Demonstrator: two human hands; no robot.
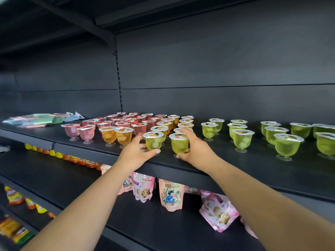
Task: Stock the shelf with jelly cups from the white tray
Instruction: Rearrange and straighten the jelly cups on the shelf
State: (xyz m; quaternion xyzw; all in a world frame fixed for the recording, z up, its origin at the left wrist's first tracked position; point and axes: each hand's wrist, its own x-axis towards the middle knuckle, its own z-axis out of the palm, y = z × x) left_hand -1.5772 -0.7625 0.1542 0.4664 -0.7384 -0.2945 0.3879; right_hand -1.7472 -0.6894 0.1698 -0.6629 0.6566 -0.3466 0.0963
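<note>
— While both arms are reaching over the shelf (226, 171) edge, where are the cups sitting?

— Upright at the front: the left hand (135, 153) is curling around a yellow-green jelly cup (154, 142), the right hand (196, 149) wrapping its neighbour (179, 144).

— Fingers?

— Clamped on each cup's clear, glossy plastic bowl, above its small stemmed foot, foil lids facing up.

— The white tray?

— It's showing nowhere.

Both hands (168, 151) grip yellow-green jelly cups (154, 141) on the dark shelf (253, 171).
</note>
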